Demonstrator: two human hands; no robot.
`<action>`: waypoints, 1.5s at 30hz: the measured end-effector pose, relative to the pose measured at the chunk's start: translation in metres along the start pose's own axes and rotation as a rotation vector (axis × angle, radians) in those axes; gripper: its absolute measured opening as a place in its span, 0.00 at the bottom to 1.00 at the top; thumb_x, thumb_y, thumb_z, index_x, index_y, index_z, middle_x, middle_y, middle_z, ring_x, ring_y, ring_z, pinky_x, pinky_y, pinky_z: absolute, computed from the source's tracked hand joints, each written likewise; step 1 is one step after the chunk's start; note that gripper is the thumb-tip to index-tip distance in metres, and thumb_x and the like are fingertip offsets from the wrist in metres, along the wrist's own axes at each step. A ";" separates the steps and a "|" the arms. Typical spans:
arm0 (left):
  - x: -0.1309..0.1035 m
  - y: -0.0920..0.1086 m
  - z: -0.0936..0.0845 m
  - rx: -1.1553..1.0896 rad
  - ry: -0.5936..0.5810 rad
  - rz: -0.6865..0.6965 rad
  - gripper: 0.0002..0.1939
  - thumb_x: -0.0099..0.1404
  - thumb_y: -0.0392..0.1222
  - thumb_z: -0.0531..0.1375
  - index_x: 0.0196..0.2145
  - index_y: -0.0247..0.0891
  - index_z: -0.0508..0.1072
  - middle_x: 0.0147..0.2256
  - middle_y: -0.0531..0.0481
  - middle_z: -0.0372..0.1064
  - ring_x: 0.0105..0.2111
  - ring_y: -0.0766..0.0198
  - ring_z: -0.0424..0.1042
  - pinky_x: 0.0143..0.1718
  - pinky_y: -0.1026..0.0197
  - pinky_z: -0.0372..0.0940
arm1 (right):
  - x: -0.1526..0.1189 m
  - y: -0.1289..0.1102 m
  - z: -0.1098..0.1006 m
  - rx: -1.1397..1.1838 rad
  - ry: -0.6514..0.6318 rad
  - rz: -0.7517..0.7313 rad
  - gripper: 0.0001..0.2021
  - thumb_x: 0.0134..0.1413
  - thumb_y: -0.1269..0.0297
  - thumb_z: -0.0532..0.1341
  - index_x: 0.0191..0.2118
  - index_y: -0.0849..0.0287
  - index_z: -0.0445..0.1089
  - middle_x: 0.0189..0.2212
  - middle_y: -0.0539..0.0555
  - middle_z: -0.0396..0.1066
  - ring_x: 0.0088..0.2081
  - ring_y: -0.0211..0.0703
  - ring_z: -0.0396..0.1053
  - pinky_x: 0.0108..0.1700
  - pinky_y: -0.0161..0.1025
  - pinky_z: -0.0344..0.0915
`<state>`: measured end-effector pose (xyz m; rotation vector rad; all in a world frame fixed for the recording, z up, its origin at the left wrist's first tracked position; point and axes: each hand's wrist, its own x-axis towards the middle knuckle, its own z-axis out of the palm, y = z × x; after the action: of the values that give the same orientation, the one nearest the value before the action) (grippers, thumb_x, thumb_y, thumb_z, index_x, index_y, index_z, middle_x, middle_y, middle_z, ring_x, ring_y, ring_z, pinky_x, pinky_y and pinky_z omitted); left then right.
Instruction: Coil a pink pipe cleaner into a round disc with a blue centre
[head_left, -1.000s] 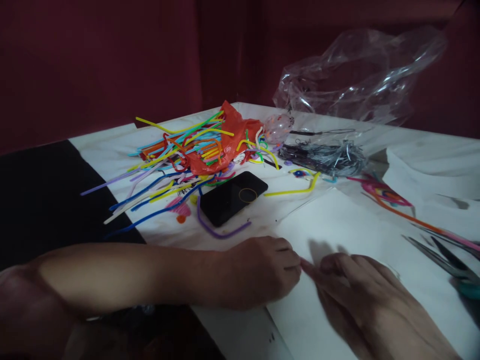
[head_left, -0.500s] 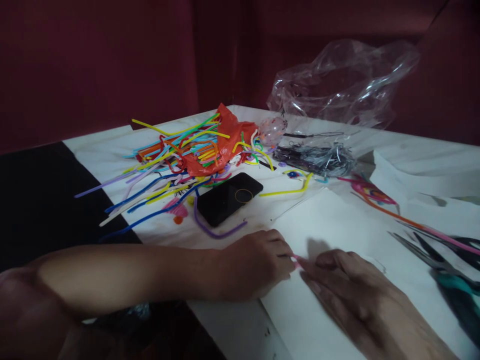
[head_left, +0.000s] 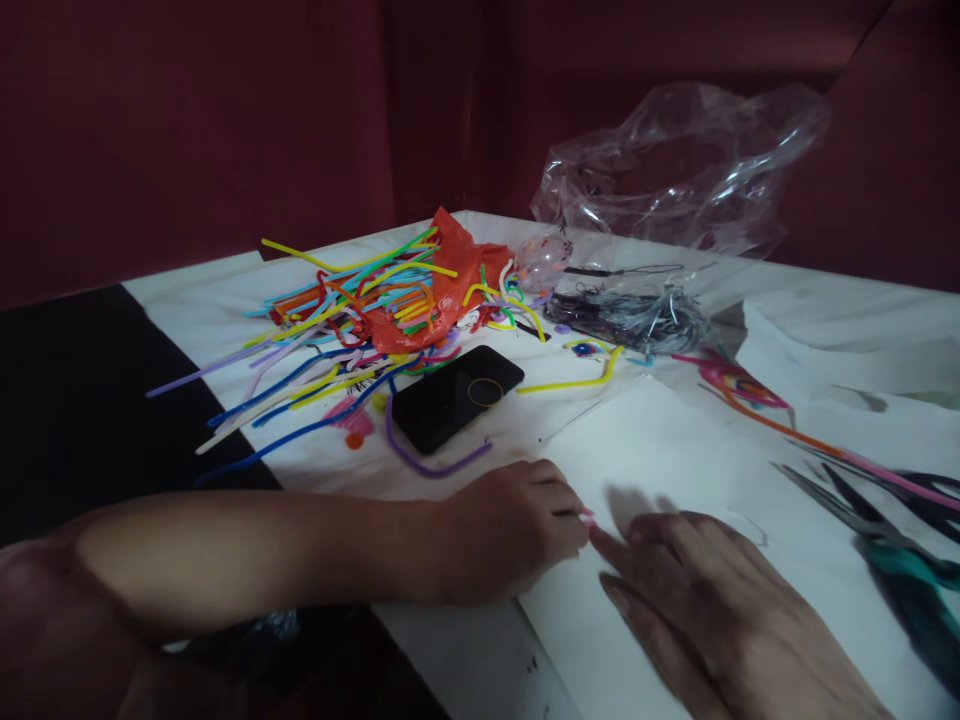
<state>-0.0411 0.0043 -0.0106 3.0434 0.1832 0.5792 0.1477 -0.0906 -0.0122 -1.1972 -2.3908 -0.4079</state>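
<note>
My left hand (head_left: pixel 517 530) is closed low over the white paper, its fingers curled around a small pink piece, perhaps pipe cleaner (head_left: pixel 588 517). Only a short bit of that pink piece shows at the fingertips, so its full shape is hidden. My right hand (head_left: pixel 705 590) comes in from the lower right with its index fingertip at the pink bit. The right thumb stands apart from the index finger. Both hands are over a white sheet of paper (head_left: pixel 637 450). Just beyond my left hand lies a bent purple pipe cleaner (head_left: pixel 439 472).
A black phone (head_left: pixel 442 410) lies beyond my left hand. Behind it, several coloured pipe cleaners spill from a red plastic wrapper (head_left: pixel 457 290). A clear plastic bag (head_left: pixel 675 180) stands at the back. Pliers with teal handles (head_left: pixel 900 570) and black-handled scissors (head_left: pixel 930 510) are at the right.
My right thumb has moved away from the index finger, and the right hand has shifted slightly down and left. My left hand stays in place on the pink piece.
</note>
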 end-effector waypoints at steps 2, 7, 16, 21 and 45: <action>0.000 -0.001 0.001 0.009 0.000 0.013 0.07 0.65 0.33 0.56 0.32 0.31 0.74 0.38 0.45 0.73 0.40 0.61 0.67 0.46 0.61 0.60 | -0.003 0.001 0.002 -0.002 -0.009 -0.007 0.14 0.66 0.67 0.48 0.50 0.65 0.65 0.42 0.61 0.63 0.42 0.52 0.63 0.43 0.50 0.63; 0.000 -0.001 0.004 0.020 0.012 0.039 0.07 0.65 0.32 0.55 0.33 0.30 0.73 0.37 0.45 0.73 0.39 0.61 0.67 0.46 0.60 0.61 | -0.008 0.003 0.002 -0.029 -0.087 -0.005 0.16 0.67 0.65 0.48 0.54 0.64 0.62 0.45 0.61 0.62 0.44 0.52 0.62 0.45 0.52 0.61; -0.001 -0.003 0.002 -0.127 0.042 -0.003 0.09 0.67 0.33 0.53 0.35 0.29 0.72 0.36 0.43 0.73 0.41 0.61 0.68 0.47 0.61 0.61 | -0.005 0.001 -0.001 -0.126 -0.133 0.000 0.17 0.66 0.65 0.47 0.54 0.63 0.65 0.44 0.62 0.62 0.42 0.55 0.63 0.39 0.52 0.65; -0.001 -0.005 -0.007 -0.321 -0.014 -0.138 0.07 0.67 0.34 0.54 0.40 0.30 0.69 0.36 0.44 0.72 0.41 0.63 0.67 0.46 0.63 0.62 | 0.001 -0.001 -0.002 -0.130 -0.067 -0.012 0.17 0.65 0.68 0.46 0.49 0.65 0.69 0.42 0.63 0.64 0.41 0.56 0.63 0.36 0.52 0.67; 0.000 -0.008 -0.002 -0.094 -0.022 0.033 0.13 0.69 0.35 0.50 0.36 0.28 0.73 0.35 0.44 0.73 0.40 0.62 0.68 0.48 0.60 0.60 | 0.001 0.001 -0.005 -0.138 -0.090 -0.011 0.18 0.65 0.67 0.46 0.49 0.63 0.70 0.45 0.65 0.63 0.41 0.57 0.65 0.34 0.54 0.68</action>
<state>-0.0422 0.0120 -0.0093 2.9659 0.1016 0.5393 0.1490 -0.0912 -0.0074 -1.2882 -2.4809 -0.5412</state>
